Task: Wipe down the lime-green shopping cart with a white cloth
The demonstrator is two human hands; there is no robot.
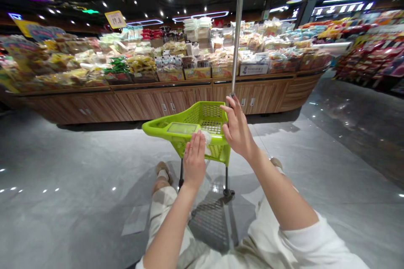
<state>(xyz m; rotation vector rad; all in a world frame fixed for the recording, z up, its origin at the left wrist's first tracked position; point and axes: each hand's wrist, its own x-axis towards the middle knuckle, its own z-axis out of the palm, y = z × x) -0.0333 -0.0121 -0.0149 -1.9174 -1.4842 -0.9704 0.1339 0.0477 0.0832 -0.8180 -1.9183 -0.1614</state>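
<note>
A green plastic shopping cart [158, 127] stands in front of me between my legs, with an open mesh basket and a clear panel on its top near the handle. My left hand [195, 162] lies along the near rim, its fingers together and pressing a crumpled white tissue [206, 138] against the green plastic. Most of the tissue is hidden under the fingers. At the cart's right corner my right hand [237, 128] is raised with fingers spread, holding nothing. It is beside the foot of an upright metal pole [238, 29]; whether it touches the rim I cannot tell.
A long wooden display counter [158, 100] piled with packaged food runs across behind the cart. A yellow price sign [115, 19] stands above it. More stocked shelves [375, 50] are at the far right. Glossy grey floor tiles [88, 168] surround the cart.
</note>
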